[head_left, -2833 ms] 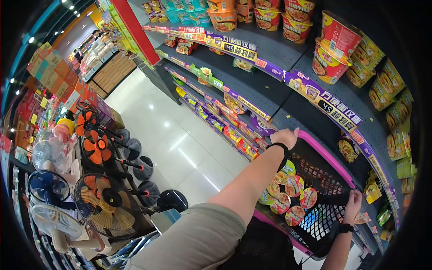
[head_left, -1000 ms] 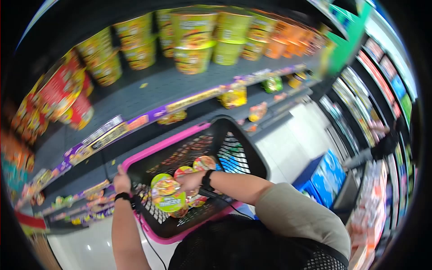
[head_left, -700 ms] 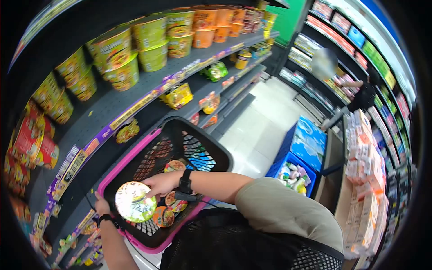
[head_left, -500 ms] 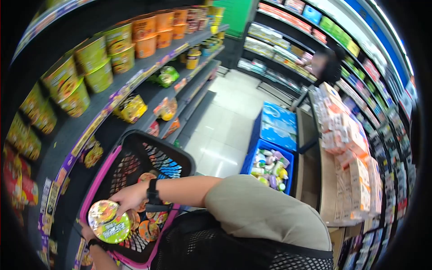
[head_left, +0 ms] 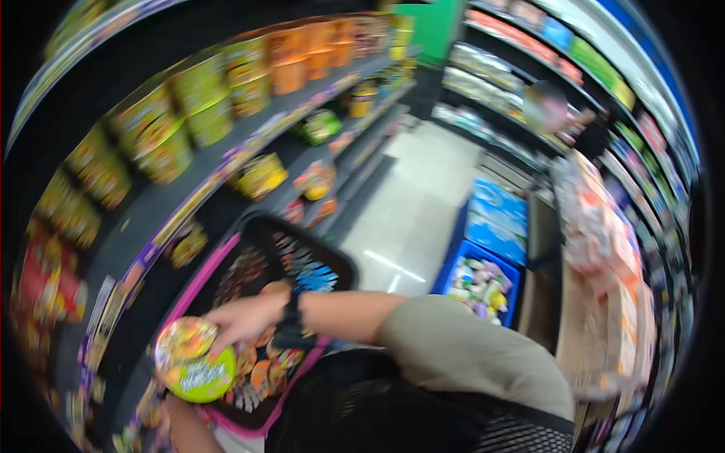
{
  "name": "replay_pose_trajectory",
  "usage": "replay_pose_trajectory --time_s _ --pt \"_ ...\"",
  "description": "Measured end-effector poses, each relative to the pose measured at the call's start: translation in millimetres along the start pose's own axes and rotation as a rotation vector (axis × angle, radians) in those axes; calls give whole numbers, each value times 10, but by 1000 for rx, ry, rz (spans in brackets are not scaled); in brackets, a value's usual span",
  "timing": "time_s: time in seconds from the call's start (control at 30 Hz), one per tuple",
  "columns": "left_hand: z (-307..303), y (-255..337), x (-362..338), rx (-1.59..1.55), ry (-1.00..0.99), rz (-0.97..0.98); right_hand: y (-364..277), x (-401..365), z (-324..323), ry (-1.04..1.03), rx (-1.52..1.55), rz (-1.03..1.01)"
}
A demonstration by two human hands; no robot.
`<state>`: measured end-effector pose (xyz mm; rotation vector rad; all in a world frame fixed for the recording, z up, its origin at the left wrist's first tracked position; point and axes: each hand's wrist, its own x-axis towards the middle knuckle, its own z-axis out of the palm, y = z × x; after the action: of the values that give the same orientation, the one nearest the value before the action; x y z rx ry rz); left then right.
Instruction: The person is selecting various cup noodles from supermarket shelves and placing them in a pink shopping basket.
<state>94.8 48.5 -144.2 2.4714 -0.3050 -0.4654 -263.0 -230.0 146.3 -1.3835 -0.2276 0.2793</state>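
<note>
My right hand (head_left: 253,315), with a dark band on its wrist, grips an instant noodle cup (head_left: 200,370) by its edge. The cup's round lid is printed in yellow, orange and bright green. It is over the near left side of a black shopping basket (head_left: 332,260) with a pink rim. Inside the basket lie several more noodle cups (head_left: 260,376), partly covered by my right arm. My left forearm (head_left: 189,430) comes up from the bottom, close to the held cup. That cup and blur hide the fingers of my left hand.
Shelves on the left carry stacked green noodle cups (head_left: 151,136), orange cups (head_left: 288,62) and bagged packs (head_left: 260,176). A blue bin (head_left: 513,298) of small bottles stands right of the aisle, beside stacked pale-orange packages (head_left: 604,234). A person (head_left: 593,136) is near the far shelves.
The view has shifted, so shelves and basket appear farther right. My right hand still holds the noodle cup, which is more tilted. My left hand, partly visible earlier, is now hidden.
</note>
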Motion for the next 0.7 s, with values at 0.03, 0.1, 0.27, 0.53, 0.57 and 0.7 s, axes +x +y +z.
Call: replay_pose_trajectory --time_s 0.03,0.1,0.27,0.53,0.57,0.7 --pt "-9 30 -68 17 25 -32 35 66 -61 -11 -51 -15" --pt "2 104 -157 30 78 -94 -318 7 4 52 -21 3" --pt "-255 661 -618 -6 187 -253 -677 278 -123 190 -63 -192" --pt "-537 1198 -1045 -10 202 -315 -1546 985 -498 579 -154 -111" --pt "-539 1190 -1041 3 190 -319 -1576 1082 -597 613 -158 -86" --pt "-499 1118 -964 -1 165 -312 -1598 1384 -1041 670 -133 27"
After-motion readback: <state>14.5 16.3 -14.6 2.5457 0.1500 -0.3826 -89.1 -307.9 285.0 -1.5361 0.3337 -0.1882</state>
